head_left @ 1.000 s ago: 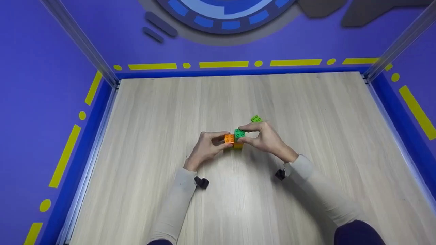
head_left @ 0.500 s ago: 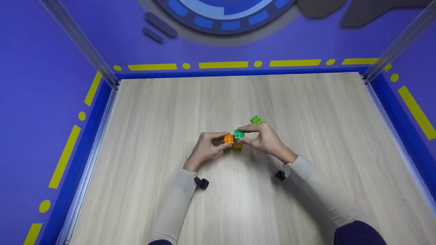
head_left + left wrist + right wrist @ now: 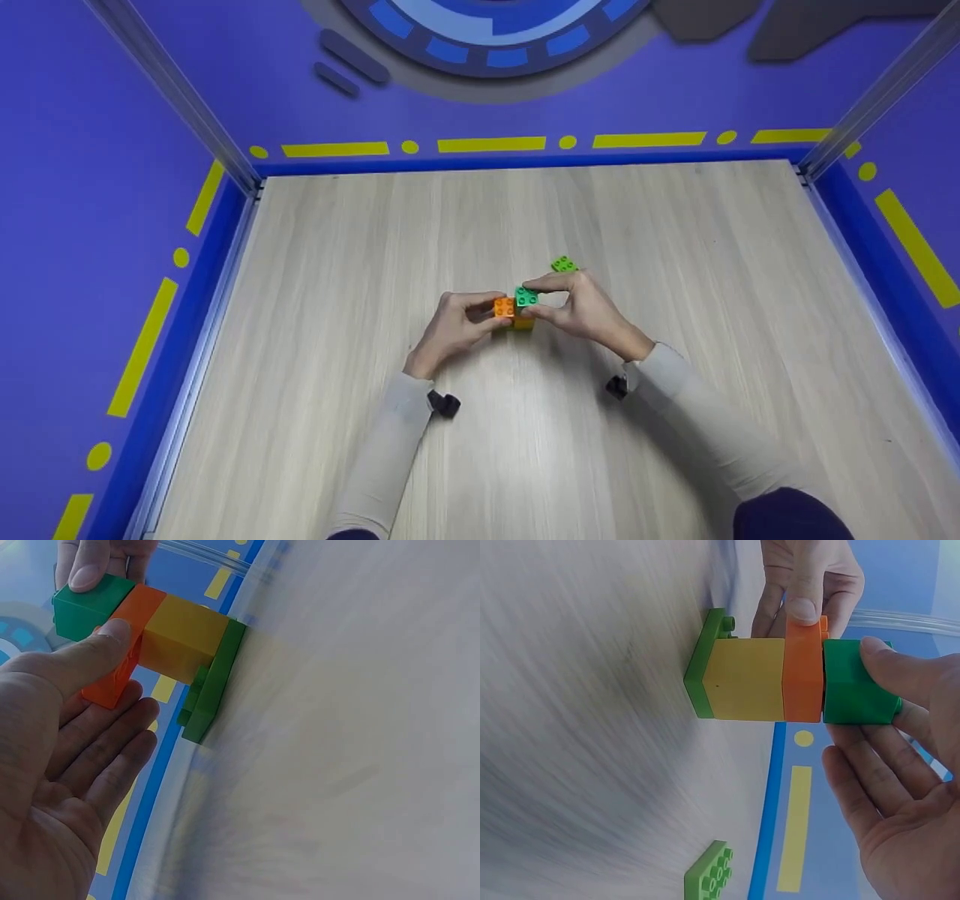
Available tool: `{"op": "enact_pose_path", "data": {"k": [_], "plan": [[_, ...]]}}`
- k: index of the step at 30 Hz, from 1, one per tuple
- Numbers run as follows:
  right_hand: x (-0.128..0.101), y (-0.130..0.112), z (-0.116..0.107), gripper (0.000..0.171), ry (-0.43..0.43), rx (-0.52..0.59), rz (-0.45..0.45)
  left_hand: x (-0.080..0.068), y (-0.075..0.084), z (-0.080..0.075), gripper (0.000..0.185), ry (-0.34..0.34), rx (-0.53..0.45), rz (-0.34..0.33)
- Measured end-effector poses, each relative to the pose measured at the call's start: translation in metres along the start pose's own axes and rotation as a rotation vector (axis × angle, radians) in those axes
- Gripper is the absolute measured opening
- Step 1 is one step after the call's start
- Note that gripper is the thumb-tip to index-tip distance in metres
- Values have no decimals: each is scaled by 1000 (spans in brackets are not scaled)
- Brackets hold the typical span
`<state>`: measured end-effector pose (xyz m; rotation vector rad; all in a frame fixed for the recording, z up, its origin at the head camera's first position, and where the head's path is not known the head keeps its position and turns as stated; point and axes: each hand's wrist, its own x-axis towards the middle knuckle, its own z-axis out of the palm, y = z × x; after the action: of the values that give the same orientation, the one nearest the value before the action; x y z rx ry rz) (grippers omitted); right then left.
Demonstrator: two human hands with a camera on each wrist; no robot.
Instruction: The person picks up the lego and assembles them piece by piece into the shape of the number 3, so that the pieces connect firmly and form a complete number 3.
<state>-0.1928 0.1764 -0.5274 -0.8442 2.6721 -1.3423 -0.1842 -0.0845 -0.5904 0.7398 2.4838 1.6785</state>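
Two grips apply: my left hand [image 3: 454, 326] pinches the orange plastic brick [image 3: 504, 307] atop the yellow plastic block [image 3: 748, 680]; my right hand [image 3: 589, 311] grips the green plastic block [image 3: 845, 690] over the orange plastic brick's right end. I should brace the left, then press straight down.

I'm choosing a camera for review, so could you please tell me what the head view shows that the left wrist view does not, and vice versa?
Only the head view: the loose lime plate and pale sleeves.
Only the left wrist view: the studs of the bottom green plate.
Both: the left hand pinching the orange brick, the right hand on the green brick, and the yellow brick.
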Motion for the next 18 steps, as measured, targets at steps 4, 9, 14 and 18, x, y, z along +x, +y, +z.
{"op": "enact_pose_path", "data": {"k": [4,9,14,18], "plan": [[0,0,0,39,-3,-7,0,0,0,0,49,-1,-11,7],[0,0,1,40,-5,-6,5,0,0,0,48,-6,-26,15],[-1,0,3,40,13,-20,-27,0,0,0,46,-3,-17,6],[-1,1,4,40,24,-44,-48,-1,0,0,46,-3,-30,-10]]}}
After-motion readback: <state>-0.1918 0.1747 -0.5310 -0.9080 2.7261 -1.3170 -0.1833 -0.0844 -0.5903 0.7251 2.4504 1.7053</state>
